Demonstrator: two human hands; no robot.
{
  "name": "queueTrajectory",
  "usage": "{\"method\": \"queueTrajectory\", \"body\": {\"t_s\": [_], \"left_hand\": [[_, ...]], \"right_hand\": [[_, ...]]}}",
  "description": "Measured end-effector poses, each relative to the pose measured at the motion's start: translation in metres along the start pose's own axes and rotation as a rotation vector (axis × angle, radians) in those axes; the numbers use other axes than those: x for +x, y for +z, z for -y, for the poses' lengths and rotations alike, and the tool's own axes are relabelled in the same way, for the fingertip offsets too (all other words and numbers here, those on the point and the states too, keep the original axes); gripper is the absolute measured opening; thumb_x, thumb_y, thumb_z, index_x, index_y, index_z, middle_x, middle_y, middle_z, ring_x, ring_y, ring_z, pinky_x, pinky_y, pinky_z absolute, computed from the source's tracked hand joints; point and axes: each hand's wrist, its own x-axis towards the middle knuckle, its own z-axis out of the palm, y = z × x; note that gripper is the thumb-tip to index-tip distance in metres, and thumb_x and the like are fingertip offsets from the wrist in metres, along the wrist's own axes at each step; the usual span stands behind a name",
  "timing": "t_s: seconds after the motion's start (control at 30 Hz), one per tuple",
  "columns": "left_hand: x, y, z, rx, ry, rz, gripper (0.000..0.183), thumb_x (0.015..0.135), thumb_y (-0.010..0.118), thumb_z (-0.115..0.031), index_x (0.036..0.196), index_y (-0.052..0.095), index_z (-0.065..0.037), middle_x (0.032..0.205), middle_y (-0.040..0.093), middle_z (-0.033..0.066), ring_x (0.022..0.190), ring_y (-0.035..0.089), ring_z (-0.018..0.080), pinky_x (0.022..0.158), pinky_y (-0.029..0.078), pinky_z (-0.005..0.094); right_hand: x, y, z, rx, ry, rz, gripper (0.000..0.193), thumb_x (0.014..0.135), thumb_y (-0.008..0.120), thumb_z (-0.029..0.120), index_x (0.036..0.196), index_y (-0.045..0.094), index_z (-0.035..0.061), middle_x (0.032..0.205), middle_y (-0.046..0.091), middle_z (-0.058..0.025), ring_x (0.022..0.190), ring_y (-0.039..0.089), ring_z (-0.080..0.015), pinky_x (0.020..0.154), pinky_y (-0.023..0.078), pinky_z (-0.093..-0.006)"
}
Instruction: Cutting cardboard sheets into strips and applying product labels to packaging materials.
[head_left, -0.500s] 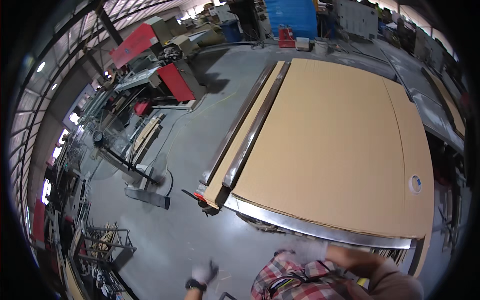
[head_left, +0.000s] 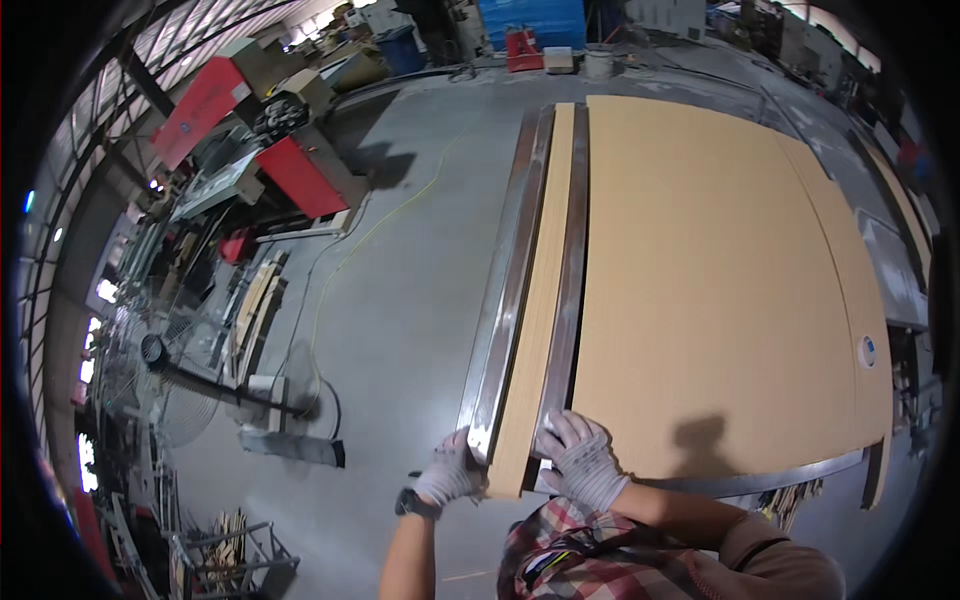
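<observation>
Two long shiny metal profiles run side by side away from me along the left part of the worktable. My left hand point(head_left: 450, 470), in a light knit glove, grips the near end of the left metal profile point(head_left: 505, 330). My gloved right hand point(head_left: 582, 462) has its fingers curled over the near end of the right metal profile point(head_left: 566, 300). A strip of tan cardboard point(head_left: 540, 340) shows between the two profiles. Right of them, a large tan cardboard sheet point(head_left: 710, 290) covers the table. The fingertips of both hands are partly hidden.
A roll of tape point(head_left: 867, 351) lies on the cardboard's right side. The table's metal edge point(head_left: 790, 475) runs along the near side. Left on the grey floor are a standing fan point(head_left: 190, 375), a red-and-grey machine point(head_left: 300, 175) and a metal rack point(head_left: 235, 550) holding thin strips.
Both hands have come up to the profiles' near ends and taken hold; before, the left hung over the floor and the right was by my body. My view has shifted with me.
</observation>
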Motion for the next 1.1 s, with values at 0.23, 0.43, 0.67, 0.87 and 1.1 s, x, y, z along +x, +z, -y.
{"method": "queueTrajectory", "body": {"t_s": [0.23,0.43,0.67,0.87,1.1], "left_hand": [[0.066,-0.050,-0.011,0.101,-0.013,0.338,0.040,0.076,0.067,-0.030,0.105,0.053,-0.006,0.099,0.062,0.0193,0.095,0.060,0.0358,0.080,0.049,0.0447],[0.162,-0.024,0.036,-0.785,0.344,0.383,0.059,0.082,0.064,-0.042,0.123,0.052,-0.001,0.109,0.062,0.0224,0.101,0.060,0.0361,0.086,0.048,0.0405],[0.002,-0.049,0.070,0.181,0.247,0.534,0.105,0.068,0.061,-0.071,0.131,0.031,0.007,0.127,0.044,0.0283,0.114,0.050,0.0414,0.089,0.046,0.0444],[-0.011,-0.024,0.091,0.454,0.266,0.689,0.029,0.087,0.050,-0.031,0.099,0.061,-0.006,0.090,0.066,0.0147,0.082,0.065,0.0316,0.069,0.051,0.0452],[0.006,-0.195,0.018,0.133,0.436,1.064,0.018,0.086,0.053,-0.023,0.090,0.064,-0.010,0.080,0.067,0.0112,0.076,0.065,0.0244,0.063,0.049,0.0347]], "right_hand": [[0.054,0.009,-0.006,-0.168,0.219,0.049,0.039,0.070,0.063,0.020,0.108,0.056,0.0134,0.122,0.047,-0.0070,0.109,0.047,-0.0268,0.087,0.039,-0.0450],[0.099,-0.011,-0.017,-0.420,0.314,-0.259,0.034,0.073,0.060,0.016,0.105,0.056,0.0065,0.108,0.054,-0.0093,0.100,0.053,-0.0270,0.081,0.042,-0.0393],[0.016,0.067,0.111,0.111,0.270,-0.115,0.020,0.079,0.060,0.019,0.094,0.061,0.0050,0.094,0.064,-0.0111,0.086,0.060,-0.0293,0.078,0.046,-0.0424],[-0.014,0.130,0.180,0.393,0.677,-0.076,0.026,0.086,0.057,0.024,0.105,0.061,0.0068,0.104,0.062,-0.0117,0.097,0.058,-0.0303,0.088,0.044,-0.0408],[-0.018,0.098,0.208,0.123,0.410,-0.447,0.057,0.086,0.053,0.047,0.126,0.046,0.0071,0.109,0.059,-0.0142,0.097,0.058,-0.0330,0.085,0.044,-0.0440]]}}
